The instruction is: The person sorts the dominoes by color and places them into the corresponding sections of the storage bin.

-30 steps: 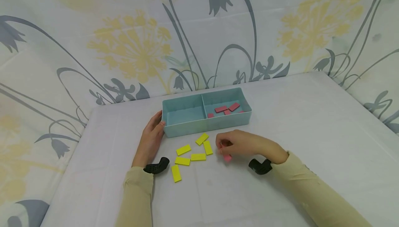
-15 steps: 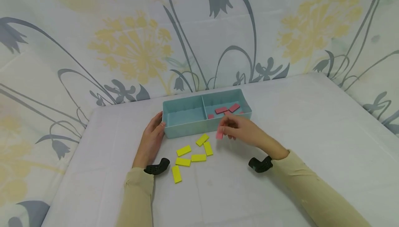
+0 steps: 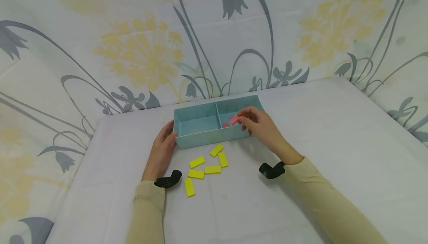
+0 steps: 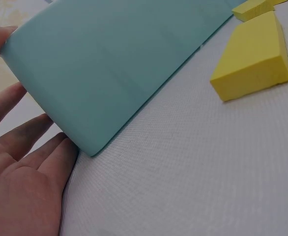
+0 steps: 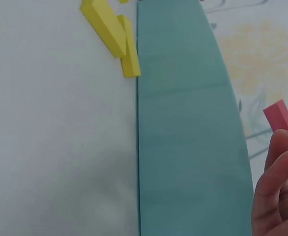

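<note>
A light blue two-compartment box (image 3: 200, 137) stands on the white cloth. My left hand (image 3: 162, 151) touches its left end, and in the left wrist view the extended fingers (image 4: 23, 132) lie against that end wall. My right hand (image 3: 262, 127) is over the right compartment, pinching a pink block (image 3: 234, 119) between thumb and fingertips. In the right wrist view this pink block (image 5: 281, 118) sticks up past the fingertips, above the box's front wall. Another pink block (image 3: 225, 125) lies in that compartment; my hand hides much of the rest. The left compartment (image 3: 198, 121) shows bare floor.
Several yellow blocks lie on the cloth before the box, among them one upright-slanted block (image 3: 189, 187) nearest me and one flat block (image 3: 213, 169). A divider (image 3: 219, 114) splits the box. A flower-patterned curtain (image 3: 214, 39) hangs behind it.
My right hand has picked the pink block up off the cloth and carried it up and forward, over the box's front wall to the right compartment. My left hand stays at the box's end.
</note>
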`<state>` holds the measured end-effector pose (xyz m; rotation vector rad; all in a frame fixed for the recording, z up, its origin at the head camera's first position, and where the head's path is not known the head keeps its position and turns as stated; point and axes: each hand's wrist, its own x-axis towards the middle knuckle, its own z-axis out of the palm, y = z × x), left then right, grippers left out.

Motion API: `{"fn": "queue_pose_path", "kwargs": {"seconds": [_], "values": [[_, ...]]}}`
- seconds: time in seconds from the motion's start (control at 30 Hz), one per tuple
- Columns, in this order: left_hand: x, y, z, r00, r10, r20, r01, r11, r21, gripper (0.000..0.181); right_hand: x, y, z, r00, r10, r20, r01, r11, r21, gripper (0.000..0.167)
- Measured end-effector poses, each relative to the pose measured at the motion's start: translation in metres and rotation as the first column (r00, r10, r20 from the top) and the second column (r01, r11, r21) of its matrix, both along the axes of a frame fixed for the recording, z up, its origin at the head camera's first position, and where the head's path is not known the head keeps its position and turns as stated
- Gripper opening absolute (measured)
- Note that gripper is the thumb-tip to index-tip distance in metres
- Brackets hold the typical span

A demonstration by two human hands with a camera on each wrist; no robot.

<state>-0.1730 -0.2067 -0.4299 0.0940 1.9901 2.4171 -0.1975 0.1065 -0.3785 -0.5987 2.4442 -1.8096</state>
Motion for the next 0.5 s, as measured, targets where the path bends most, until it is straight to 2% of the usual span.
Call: {"fn": "queue_pose_path", "kwargs": {"seconds": [0.17, 0.27, 0.4, 0.5], "values": [[0.000, -0.002, 0.001, 1.000, 0.012, -0.004, -0.012, 1.000, -0.022, 0.059, -0.004, -0.007, 0.004, 0.998, -0.048, -0.030, 0.048, 0.999, -0.004, 0.021], [0.001, -0.001, 0.003, 1.000, 0.005, -0.007, -0.005, 1.000, -0.015, 0.056, 0.001, -0.013, 0.015, 0.996, -0.076, -0.035, 0.076, 0.997, -0.004, 0.022], [0.002, 0.000, 0.003, 1.000, -0.001, -0.010, 0.001, 1.000, 0.003, 0.052, -0.002, -0.015, 0.016, 0.996, -0.085, -0.039, 0.085, 0.996, 0.004, 0.022], [0.000, 0.000, 0.000, 1.000, 0.004, -0.012, -0.004, 1.000, 0.008, 0.053, -0.011, -0.015, 0.008, 0.995, -0.088, -0.036, 0.089, 0.996, 0.007, 0.022]]}}
